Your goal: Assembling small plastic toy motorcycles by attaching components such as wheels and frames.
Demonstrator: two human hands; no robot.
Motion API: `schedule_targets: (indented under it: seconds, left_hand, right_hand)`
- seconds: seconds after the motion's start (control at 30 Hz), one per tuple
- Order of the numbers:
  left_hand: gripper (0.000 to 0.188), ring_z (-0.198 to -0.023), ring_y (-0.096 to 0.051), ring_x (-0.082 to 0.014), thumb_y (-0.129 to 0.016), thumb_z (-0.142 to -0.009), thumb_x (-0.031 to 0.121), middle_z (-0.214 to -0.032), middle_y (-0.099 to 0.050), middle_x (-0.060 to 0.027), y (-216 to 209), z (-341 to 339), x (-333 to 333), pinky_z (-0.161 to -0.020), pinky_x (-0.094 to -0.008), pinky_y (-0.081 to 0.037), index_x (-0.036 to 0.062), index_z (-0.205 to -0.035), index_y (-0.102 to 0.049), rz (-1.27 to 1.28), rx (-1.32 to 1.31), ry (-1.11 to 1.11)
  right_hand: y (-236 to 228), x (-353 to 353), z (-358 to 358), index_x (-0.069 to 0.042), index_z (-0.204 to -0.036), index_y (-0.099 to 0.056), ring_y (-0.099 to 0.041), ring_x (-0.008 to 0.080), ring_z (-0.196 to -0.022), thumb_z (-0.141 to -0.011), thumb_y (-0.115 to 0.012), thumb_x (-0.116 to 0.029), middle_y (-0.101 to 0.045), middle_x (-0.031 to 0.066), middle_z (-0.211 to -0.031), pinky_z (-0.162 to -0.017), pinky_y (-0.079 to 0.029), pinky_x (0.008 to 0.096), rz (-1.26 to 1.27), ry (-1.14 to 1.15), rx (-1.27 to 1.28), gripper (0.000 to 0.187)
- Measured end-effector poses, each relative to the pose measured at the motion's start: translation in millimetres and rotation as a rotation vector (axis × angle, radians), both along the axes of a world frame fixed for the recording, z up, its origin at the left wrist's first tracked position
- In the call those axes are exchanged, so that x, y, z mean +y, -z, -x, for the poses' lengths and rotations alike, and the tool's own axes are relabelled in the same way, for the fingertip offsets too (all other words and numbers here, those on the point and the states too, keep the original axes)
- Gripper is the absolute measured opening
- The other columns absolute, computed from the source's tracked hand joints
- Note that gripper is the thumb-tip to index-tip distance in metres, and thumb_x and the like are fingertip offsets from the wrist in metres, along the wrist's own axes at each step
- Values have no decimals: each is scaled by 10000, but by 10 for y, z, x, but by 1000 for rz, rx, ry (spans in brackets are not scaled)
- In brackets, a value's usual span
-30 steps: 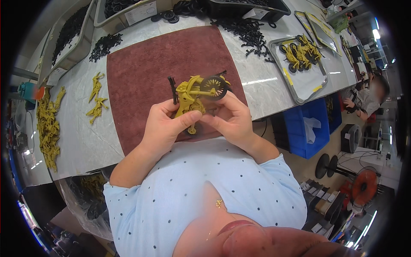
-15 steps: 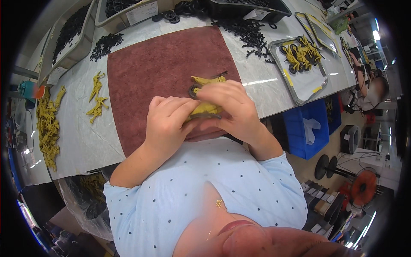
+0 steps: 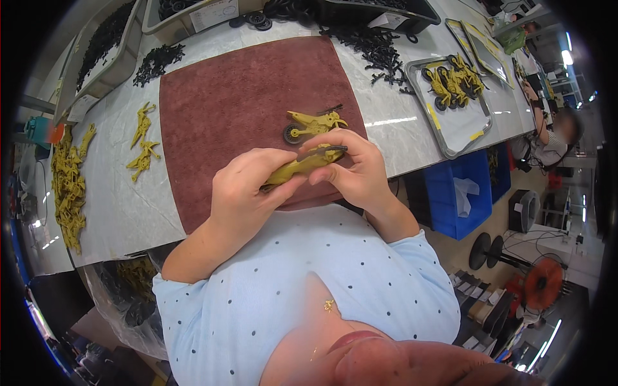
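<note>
Over the maroon cloth [image 3: 219, 96], head cam: L hand [image 3: 248, 180] and R hand [image 3: 354, 164] both grasp one yellow toy-bike body [image 3: 290, 170], tilted, near the light-blue shirt [image 3: 296, 257]. L grip's pinching the left end, R grip's closed round the end w/ the black bar [image 3: 339, 148]. Looks like moulded plastic, so prob. light, stiff, a bit slick; thin black bits might bend or snap. Best hold: thick mid-body, thumb vs. fingers, off the bar. 2nd bike [image 3: 318, 122] lies just beyond R fingers; its wheel [image 3: 291, 134] seems a poor handhold.
</note>
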State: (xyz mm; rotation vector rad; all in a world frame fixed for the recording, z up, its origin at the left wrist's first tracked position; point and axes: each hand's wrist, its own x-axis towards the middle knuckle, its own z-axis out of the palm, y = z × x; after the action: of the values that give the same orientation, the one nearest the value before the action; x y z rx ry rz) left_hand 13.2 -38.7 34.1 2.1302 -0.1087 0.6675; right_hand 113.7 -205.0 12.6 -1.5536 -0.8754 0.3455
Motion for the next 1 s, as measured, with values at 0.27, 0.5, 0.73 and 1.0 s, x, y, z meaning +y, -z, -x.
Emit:
schedule_targets:
  seconds: [0.27, 0.5, 0.73, 1.0]
  left_hand:
    - [321, -723, -621, -219, -772, -631, 13, -835, -644, -69, 99, -23, 53, -625, -302, -487, 46, -926, -651, -100, -38, -35]
    - [373, -834, -653, -232, -816, -670, 106, -928, -678, -105, 110, 35, 162, -747, -318, -490, -1, -981, -639, 72, -76, 107]
    - [359, -840, -651, -248, -784, -706, 117, -959, -678, -131, 170, 36, 133, -776, -330, -488, -8, -1010, -637, 102, -168, 129]
    - [211, -725, -626, -185, -700, -828, 116, -899, -678, -98, 257, -43, 141, -674, -260, -489, -26, -973, -645, 336, 153, -108]
  right_hand:
    - [52, 54, -6, 30, -1087, -587, -608, 170, -974, -811, -699, -33, -606, 121, -1079, -802, -519, 239, -27, -24, 15, 305]
    - [51, 32, -71, 8, -1074, -593, -589, 213, -1029, -761, -753, -112, -615, 118, -1076, -879, -478, 324, -204, -80, 64, 371]
    - [98, 74, -58, -27, -1072, -593, -615, 185, -993, -682, -783, -36, -628, 73, -1065, -827, -532, 293, -235, -58, -76, 434]
    - [312, 212, 25, 6, -1076, -576, -604, 176, -932, -789, -749, -152, -633, 100, -1014, -817, -482, 296, -135, 119, -30, 371]
